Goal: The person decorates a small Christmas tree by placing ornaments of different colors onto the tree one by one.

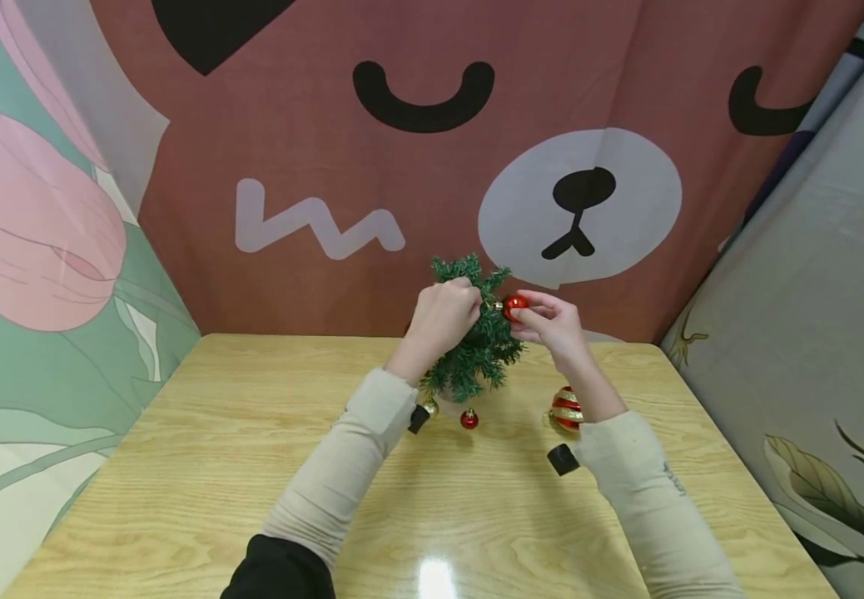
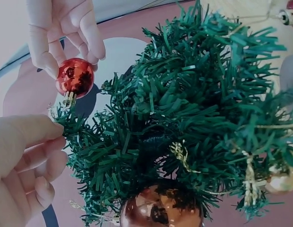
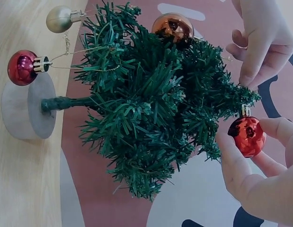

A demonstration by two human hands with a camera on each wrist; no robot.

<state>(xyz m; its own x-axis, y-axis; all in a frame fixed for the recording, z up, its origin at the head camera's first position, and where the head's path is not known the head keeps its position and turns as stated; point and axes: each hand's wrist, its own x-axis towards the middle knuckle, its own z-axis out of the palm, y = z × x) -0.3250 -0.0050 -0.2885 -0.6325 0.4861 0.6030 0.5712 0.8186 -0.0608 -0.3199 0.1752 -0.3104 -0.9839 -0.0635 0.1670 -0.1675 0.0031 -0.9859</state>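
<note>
A small green artificial Christmas tree stands on the table, its round base visible in the right wrist view. My right hand holds a shiny red bauble between thumb and fingers, its gold cap against a branch tip. At that same tip, my left hand pinches the greenery with thumb and index finger, just beside the cap. A copper bauble hangs on another side of the tree. Lower branches carry a pale gold bauble and a dark red bauble.
On the wooden table, a red and gold striped bauble lies near my right forearm. Black blocks on the wrists, one at the right cuff, overlap the table. A printed cloth hangs directly behind the tree.
</note>
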